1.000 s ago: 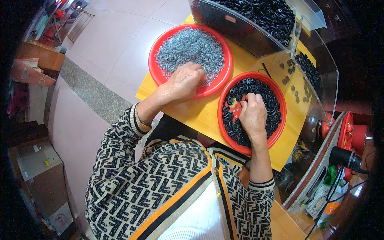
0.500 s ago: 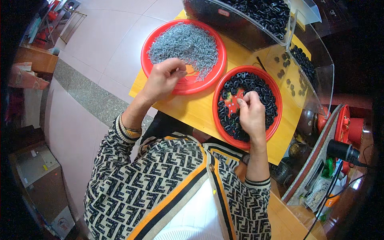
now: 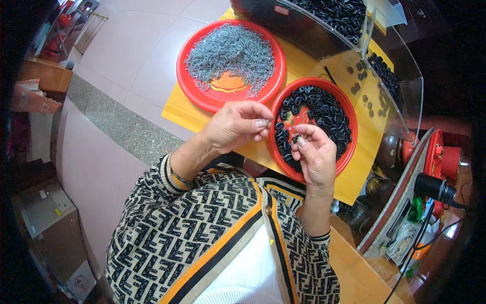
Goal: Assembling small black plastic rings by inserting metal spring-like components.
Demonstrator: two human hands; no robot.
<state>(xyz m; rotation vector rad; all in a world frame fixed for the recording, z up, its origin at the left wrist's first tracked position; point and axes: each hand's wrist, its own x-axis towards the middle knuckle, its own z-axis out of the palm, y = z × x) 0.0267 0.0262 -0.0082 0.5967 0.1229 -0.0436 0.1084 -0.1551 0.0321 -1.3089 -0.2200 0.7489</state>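
My left hand (image 3: pixel 237 126) is closed in a pinch, with the tiny tip of what looks like a screw between thumb and forefinger. It hovers between two red round trays. In front of it, the left tray (image 3: pixel 190 91) holds a heap of small grey metal screws (image 3: pixel 230 53). Over the right tray (image 3: pixel 353 147), my right hand (image 3: pixel 316 154) pinches a small black plastic piece (image 3: pixel 296 138), mostly hidden by the fingertips. Oval black plastic pieces with holes (image 3: pixel 329 109) lie around that tray's inside. The fingertips of both hands face each other, a short gap apart.
Both trays stand on a yellow table (image 3: pixel 177 109). Behind them are a clear bin (image 3: pixel 314 30) of black pieces and another clear container (image 3: pixel 405 76) with loose pieces. A dark stick (image 3: pixel 330 75) lies by the right tray. A black cylindrical device (image 3: pixel 435 190) with a cable is at right.
My left hand has moved right and nearer to me, from the screw tray toward my right hand. My right hand has turned and lifted slightly, and a black piece now shows in its fingers.
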